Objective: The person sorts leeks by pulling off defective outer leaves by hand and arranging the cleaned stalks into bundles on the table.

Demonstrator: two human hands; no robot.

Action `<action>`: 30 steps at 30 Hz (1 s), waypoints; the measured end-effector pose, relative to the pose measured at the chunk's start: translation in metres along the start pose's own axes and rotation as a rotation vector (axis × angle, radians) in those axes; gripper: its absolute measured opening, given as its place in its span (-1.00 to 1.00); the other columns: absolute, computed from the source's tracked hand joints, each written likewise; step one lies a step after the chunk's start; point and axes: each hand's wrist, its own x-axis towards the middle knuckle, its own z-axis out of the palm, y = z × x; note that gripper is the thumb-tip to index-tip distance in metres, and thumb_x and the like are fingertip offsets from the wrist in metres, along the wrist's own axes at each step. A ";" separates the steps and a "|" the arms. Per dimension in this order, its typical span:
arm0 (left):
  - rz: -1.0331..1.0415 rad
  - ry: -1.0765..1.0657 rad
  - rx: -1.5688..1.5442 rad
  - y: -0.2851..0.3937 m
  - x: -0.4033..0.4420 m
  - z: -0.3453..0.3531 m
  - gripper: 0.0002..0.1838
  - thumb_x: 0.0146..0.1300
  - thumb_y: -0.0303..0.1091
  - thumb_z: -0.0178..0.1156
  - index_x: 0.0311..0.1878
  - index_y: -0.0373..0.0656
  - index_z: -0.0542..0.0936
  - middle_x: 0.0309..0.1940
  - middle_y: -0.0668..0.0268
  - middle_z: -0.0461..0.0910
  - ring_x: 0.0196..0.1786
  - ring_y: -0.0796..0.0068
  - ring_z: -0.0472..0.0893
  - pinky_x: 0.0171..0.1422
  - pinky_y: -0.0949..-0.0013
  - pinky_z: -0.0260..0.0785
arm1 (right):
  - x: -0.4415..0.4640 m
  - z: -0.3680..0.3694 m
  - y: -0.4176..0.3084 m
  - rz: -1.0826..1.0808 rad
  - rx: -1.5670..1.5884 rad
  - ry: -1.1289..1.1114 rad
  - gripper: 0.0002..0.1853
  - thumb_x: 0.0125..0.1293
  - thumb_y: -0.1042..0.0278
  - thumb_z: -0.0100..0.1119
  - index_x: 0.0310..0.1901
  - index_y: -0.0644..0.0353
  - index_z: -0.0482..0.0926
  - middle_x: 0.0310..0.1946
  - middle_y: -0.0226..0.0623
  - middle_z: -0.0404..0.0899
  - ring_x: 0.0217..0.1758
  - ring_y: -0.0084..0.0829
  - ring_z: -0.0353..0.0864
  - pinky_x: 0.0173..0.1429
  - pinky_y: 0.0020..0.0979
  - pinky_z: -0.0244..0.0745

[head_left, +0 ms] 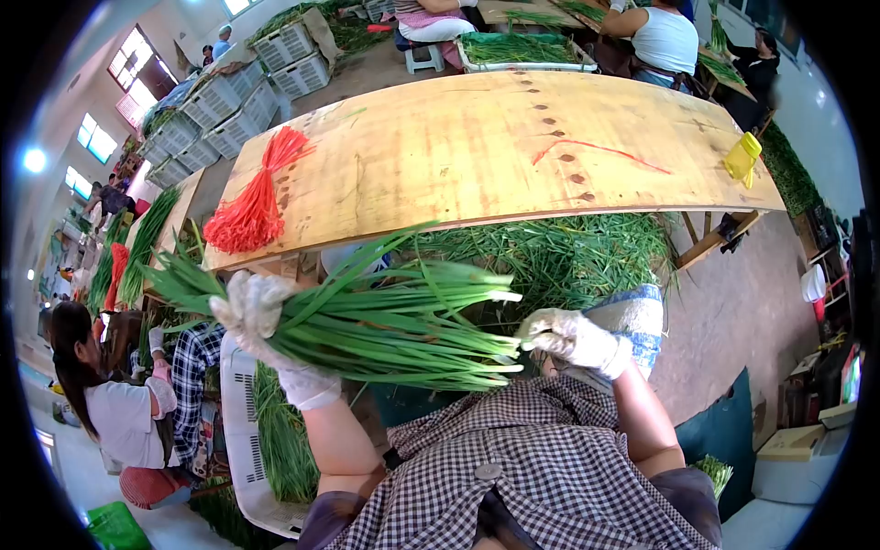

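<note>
Wooden surface (431, 137) stretches ahead; before it, my left hand (252, 316) grips the green bunch (394, 325) crosswise, its pale ends (507, 296) just beside my right hand (568, 339), pinched narrow, whether holding anything I cannot tell.

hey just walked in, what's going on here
A person wearing white gloves has a bunch of long green stalks gripped in the left hand. The right hand is at the bunch's pale ends; whether it touches them is hard to tell. Beyond is a wooden table with a bundle of red strips on it. A heap of loose greens lies below its near edge, and a white crate at the left holds more.
</note>
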 end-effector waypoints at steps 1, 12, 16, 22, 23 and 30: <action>-0.028 -0.017 -0.154 0.008 0.004 0.006 -0.60 0.42 -0.19 0.02 -0.58 0.02 0.22 -0.70 0.55 0.19 -0.64 0.69 0.24 -0.36 0.53 0.25 | -0.012 -0.013 0.008 0.085 -0.096 0.003 -0.73 0.35 0.17 0.11 -0.11 0.20 0.56 -0.16 -0.22 0.58 -0.07 -0.27 0.59 -0.01 -0.32 0.51; -0.305 0.247 0.102 -0.005 0.099 0.037 -0.61 0.46 -0.17 -0.04 -0.56 0.00 0.29 -0.71 0.56 0.26 -0.59 0.65 0.29 -0.24 0.53 0.26 | 0.109 -0.171 0.051 0.094 -1.038 0.673 -0.55 0.26 0.13 0.15 0.19 -0.08 0.46 0.21 -0.23 0.42 0.29 -0.11 0.32 0.32 -0.10 0.21; -0.057 0.329 0.776 -0.079 0.140 0.054 -0.80 0.39 -0.19 0.08 -0.28 -0.10 0.43 -0.48 0.41 0.42 -0.41 0.58 0.45 -0.13 0.44 0.40 | 0.117 -0.218 0.100 0.458 -1.097 0.472 -0.51 0.28 -0.11 0.07 0.23 -0.24 0.45 0.29 -0.36 0.36 0.37 -0.18 0.25 0.42 -0.05 0.03; -0.440 0.468 1.180 -0.117 0.265 -0.097 -0.45 0.26 0.00 0.19 0.16 -0.20 0.43 -0.14 0.22 0.56 0.00 0.40 0.55 0.11 0.22 0.39 | 0.145 -0.191 0.002 0.070 0.124 0.510 -0.43 0.29 0.00 0.14 0.29 0.02 0.39 0.23 -0.14 0.41 0.33 -0.12 0.31 0.42 -0.18 0.13; -0.511 0.650 1.430 -0.118 0.287 -0.129 -0.44 0.23 0.03 0.22 0.16 -0.16 0.44 -0.09 0.23 0.56 0.07 0.38 0.53 0.18 0.17 0.35 | 0.150 -0.175 -0.003 0.079 0.127 0.502 -0.43 0.29 0.00 0.14 0.29 0.02 0.39 0.23 -0.14 0.41 0.33 -0.12 0.31 0.42 -0.18 0.13; 0.192 0.446 1.547 -0.054 0.126 -0.077 -0.65 0.31 -0.34 0.17 0.08 -0.36 0.49 0.05 0.15 0.51 0.12 0.38 0.47 0.22 0.39 0.32 | 0.160 -0.090 -0.021 -0.122 -0.880 0.355 -0.30 0.03 0.02 0.34 0.27 -0.17 0.40 0.28 -0.35 0.33 0.39 -0.04 0.17 0.43 0.10 -0.03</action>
